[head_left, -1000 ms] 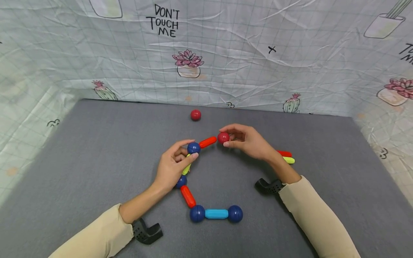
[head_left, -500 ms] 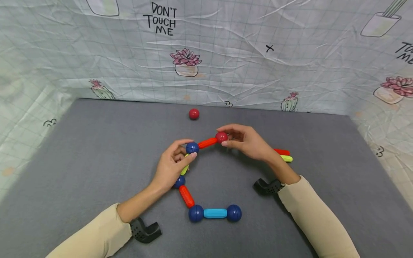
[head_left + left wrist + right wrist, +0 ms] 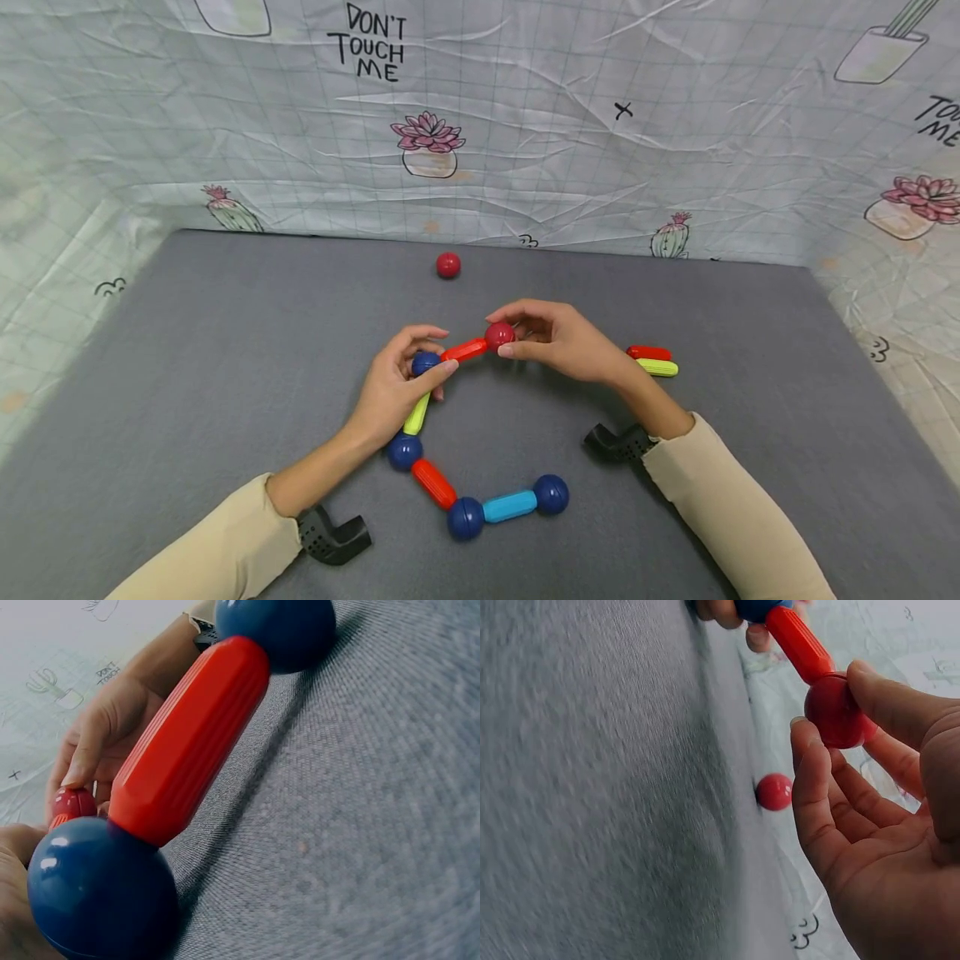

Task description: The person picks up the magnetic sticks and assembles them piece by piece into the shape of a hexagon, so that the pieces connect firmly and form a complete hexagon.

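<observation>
A chain of coloured rods and balls curves across the grey surface in the head view. My left hand (image 3: 397,383) grips the blue ball (image 3: 425,363) at its upper bend, thumb reaching to the red rod (image 3: 465,350) beside it. At that rod's other end, my right hand (image 3: 558,342) pinches a red ball (image 3: 834,712) between thumb and fingers; ball and rod touch. From the gripped blue ball, a yellow-green rod (image 3: 417,414) leads down to another blue ball (image 3: 405,452). Then come a red rod (image 3: 191,742), a blue ball (image 3: 466,518), a light blue rod (image 3: 510,506) and an end blue ball (image 3: 551,494).
A loose red ball (image 3: 448,265) lies near the back edge of the grey surface (image 3: 262,350). Right of my right hand, a red rod (image 3: 649,352) and a yellow-green rod (image 3: 657,367) lie side by side. A printed cloth (image 3: 525,150) hangs behind.
The red ball in my right hand has met the free end of the red rod. Both hands have then shifted left and slightly nearer, and the chain's lower part has moved and turned.
</observation>
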`<state>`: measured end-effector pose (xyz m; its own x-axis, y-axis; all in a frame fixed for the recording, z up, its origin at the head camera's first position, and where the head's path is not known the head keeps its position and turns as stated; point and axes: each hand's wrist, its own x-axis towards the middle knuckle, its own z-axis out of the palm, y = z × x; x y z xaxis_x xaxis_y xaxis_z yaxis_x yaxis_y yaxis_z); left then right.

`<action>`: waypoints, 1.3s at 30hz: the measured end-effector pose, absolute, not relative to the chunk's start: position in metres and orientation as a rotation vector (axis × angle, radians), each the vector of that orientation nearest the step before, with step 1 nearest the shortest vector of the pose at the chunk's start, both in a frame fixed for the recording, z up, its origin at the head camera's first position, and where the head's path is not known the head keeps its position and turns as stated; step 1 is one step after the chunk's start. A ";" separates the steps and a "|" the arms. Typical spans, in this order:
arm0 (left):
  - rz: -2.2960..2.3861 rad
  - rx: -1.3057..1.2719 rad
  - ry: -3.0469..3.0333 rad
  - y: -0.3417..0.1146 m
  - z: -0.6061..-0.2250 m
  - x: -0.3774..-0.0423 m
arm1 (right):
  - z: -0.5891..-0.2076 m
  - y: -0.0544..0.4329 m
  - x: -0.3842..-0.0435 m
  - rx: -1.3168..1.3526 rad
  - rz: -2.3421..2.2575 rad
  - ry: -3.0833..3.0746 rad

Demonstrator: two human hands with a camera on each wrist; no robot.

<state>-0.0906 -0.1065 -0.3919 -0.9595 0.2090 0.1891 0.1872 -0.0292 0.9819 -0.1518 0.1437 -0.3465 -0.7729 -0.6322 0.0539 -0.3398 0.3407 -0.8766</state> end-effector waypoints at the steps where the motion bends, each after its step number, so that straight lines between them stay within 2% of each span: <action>1: 2.189 0.456 2.191 -0.107 -0.392 -0.091 | -0.346 0.143 -0.151 -0.875 -1.399 2.310; 12: 2.040 0.460 2.310 -0.107 -0.390 -0.090 | -0.345 0.136 -0.146 -0.902 -1.383 2.319; 19: 1.952 0.477 2.345 -0.104 -0.363 -0.080 | -0.348 0.132 -0.143 -0.907 -1.357 2.333; 26: 1.988 0.464 2.333 -0.103 -0.360 -0.079 | -0.343 0.134 -0.143 -0.916 -1.287 2.382; 31: 2.009 0.476 2.327 -0.103 -0.362 -0.079 | -0.333 0.150 -0.143 -0.966 -1.209 2.464; 39: 2.010 0.463 2.323 -0.103 -0.361 -0.079 | -0.328 0.201 -0.137 -0.925 -1.155 2.645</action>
<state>-0.0789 -0.1033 -0.3605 -0.9550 0.2455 0.1663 0.1998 0.1187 0.9726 -0.1371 0.2010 -0.3285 -0.8080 -0.5734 0.1356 -0.4891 0.5244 -0.6970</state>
